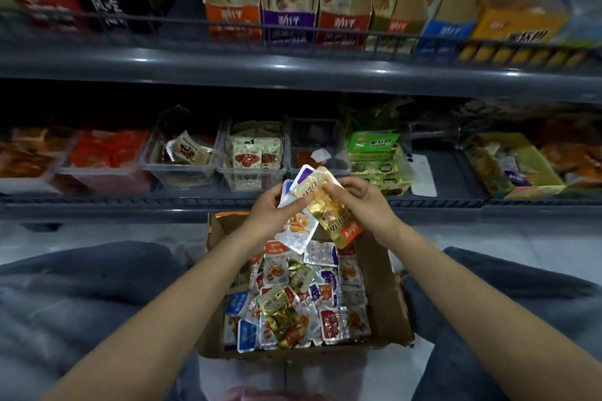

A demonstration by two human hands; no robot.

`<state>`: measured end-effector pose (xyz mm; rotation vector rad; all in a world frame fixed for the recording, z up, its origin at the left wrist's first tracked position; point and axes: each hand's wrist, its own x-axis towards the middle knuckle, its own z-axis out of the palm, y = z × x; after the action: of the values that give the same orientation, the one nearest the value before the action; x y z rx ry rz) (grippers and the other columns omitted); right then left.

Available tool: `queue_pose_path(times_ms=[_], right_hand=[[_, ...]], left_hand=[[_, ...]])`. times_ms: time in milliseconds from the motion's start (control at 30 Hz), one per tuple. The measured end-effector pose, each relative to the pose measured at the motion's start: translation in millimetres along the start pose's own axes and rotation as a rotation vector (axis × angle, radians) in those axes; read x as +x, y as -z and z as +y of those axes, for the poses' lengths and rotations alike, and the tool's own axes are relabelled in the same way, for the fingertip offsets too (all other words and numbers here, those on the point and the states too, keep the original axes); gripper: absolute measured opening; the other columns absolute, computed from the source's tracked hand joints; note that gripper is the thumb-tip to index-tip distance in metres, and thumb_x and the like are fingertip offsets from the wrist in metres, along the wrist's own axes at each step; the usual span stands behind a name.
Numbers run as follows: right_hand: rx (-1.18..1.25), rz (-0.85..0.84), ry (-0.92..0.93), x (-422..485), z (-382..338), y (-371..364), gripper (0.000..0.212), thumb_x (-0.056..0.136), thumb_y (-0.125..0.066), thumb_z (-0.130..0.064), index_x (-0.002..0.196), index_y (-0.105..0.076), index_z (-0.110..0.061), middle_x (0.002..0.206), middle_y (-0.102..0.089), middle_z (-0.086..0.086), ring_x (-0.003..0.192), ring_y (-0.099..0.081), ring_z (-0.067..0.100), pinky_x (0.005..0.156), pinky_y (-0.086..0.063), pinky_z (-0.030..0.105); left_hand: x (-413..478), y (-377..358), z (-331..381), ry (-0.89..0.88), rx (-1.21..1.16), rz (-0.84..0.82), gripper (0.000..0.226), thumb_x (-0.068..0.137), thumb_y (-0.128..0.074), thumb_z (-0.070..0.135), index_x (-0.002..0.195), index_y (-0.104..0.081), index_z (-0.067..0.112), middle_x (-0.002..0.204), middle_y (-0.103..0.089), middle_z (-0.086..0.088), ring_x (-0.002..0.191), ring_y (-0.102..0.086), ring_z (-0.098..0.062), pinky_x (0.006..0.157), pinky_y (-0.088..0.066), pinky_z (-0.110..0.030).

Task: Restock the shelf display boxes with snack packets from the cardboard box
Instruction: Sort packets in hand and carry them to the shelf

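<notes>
We count two hands, both raised above the cardboard box (386,273) and in front of the lower shelf (130,205). Our left hand (272,208) grips a small fan of silver packets (298,231), at least three, one topped blue and one purple, with the thumb laid across them. Our right hand (361,205) pinches one gold packet (337,221) near its upper end; it overlaps the fan and hangs tilted over the box's far edge.

The open cardboard box sits on the floor (488,238) between our knees, in dark blue trousers (81,286). It holds a loose heap of packets (329,303), too many to count, mostly silver with red, blue, purple or orange labels, and two gold ones among them.

On the upper shelf (293,70) stand five upright display boxes (288,24) side by side, fronted orange, purple, red, olive and blue, each with packets standing in it. A yellow box (518,26) sits just to their right.

On the lower shelf we make out four clear bins (254,172) in a row: one full of red packets, one with a few brown ones, one packed with cream-and-red ones, and one that is dark and nearly bare. Beside them sits a green box (374,146), and farther right an open yellow-green carton (537,169) of mixed packets.

The shelving is dark grey and the floor is pale. The picture's edges are blurred.
</notes>
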<state>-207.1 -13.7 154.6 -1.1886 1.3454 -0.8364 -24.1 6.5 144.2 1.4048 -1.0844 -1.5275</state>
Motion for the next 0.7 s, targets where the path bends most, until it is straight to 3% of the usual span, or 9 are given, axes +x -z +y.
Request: queue_pose_path(times_ms=[67, 133, 233, 367, 500, 633, 700], right_hand=[[0.042, 0.083, -0.003, -5.2, -8.8, -2.9, 0.038, 0.082, -0.07, -0.035, 0.114, -0.056, -0.022, 0.108, -0.062, -0.007, 0.1, -0.06, 0.01, 0.076, -0.049, 0.02], [0.217, 0.056, -0.107, -10.6, -16.6, -6.8, 0.042, 0.082, -0.071, -0.032, 0.118, -0.053, -0.022, 0.11, -0.062, -0.008, 0.102, -0.059, 0.01, 0.077, -0.053, 0.027], [0.414, -0.007, -0.145, -16.3, -25.4, -11.8, 0.023, 0.085, -0.068, -0.018, 0.107, -0.061, -0.016, 0.11, -0.069, 0.002, 0.102, -0.065, 0.019, 0.08, -0.057, 0.028], [0.559, 0.052, -0.126, -17.9, -39.6, -5.9, 0.013, 0.086, -0.065, -0.012, 0.099, -0.063, -0.014, 0.096, -0.072, 0.0, 0.084, -0.07, 0.017, 0.071, -0.057, 0.022], [0.494, 0.032, -0.065, -19.5, -51.3, 15.9, 0.017, 0.086, -0.065, -0.011, 0.103, -0.062, -0.013, 0.101, -0.072, 0.002, 0.083, -0.071, 0.013, 0.067, -0.054, 0.017], [0.215, -0.126, -0.094, -25.9, -57.3, 24.5, 0.014, 0.079, -0.071, -0.014, 0.092, -0.068, -0.011, 0.09, -0.072, 0.002, 0.073, -0.063, 0.01, 0.062, -0.049, 0.016], [0.146, -0.148, -0.101, -26.0, -55.1, 17.1, 0.017, 0.078, -0.073, -0.016, 0.093, -0.068, -0.012, 0.096, -0.072, 0.004, 0.083, -0.063, 0.014, 0.074, -0.05, 0.022]], left_hand=[[-1.6, -0.8, 9.1, -0.027, -0.099, 0.078, 0.019, 0.084, -0.069, 0.03, 0.102, -0.061, 0.031, 0.101, -0.071, 0.003, 0.092, -0.068, -0.016, 0.081, -0.055, -0.031], [-2.6, -3.3, 17.6, -0.049, -0.17, 0.138, 0.016, 0.086, -0.067, 0.031, 0.1, -0.059, 0.031, 0.101, -0.07, 0.003, 0.092, -0.068, -0.016, 0.082, -0.055, -0.033], [-5.5, -7.3, 28.2, -0.057, -0.245, 0.14, 0.012, 0.09, -0.062, 0.031, 0.101, -0.058, 0.029, 0.102, -0.07, 0.0, 0.089, -0.069, -0.015, 0.075, -0.056, -0.028], [-10.8, -1.0, 36.9, -0.019, -0.282, 0.124, 0.019, 0.097, -0.049, 0.033, 0.1, -0.062, 0.019, 0.09, -0.071, -0.001, 0.071, -0.069, -0.007, 0.058, -0.055, -0.02], [-12.9, 12.1, 44.8, -0.04, -0.309, 0.23, 0.02, 0.097, -0.047, 0.034, 0.1, -0.059, 0.018, 0.087, -0.069, -0.001, 0.069, -0.068, -0.008, 0.052, -0.054, -0.019], [-13.3, 19.2, 50.0, -0.093, -0.311, 0.289, 0.013, 0.095, -0.054, 0.031, 0.1, -0.059, 0.02, 0.094, -0.07, -0.003, 0.079, -0.069, -0.015, 0.07, -0.056, -0.031], [-14.7, 13.9, 49.5, -0.126, -0.272, 0.302, 0.01, 0.094, -0.056, 0.029, 0.099, -0.059, 0.022, 0.094, -0.069, -0.001, 0.086, -0.067, -0.018, 0.077, -0.054, -0.035]])
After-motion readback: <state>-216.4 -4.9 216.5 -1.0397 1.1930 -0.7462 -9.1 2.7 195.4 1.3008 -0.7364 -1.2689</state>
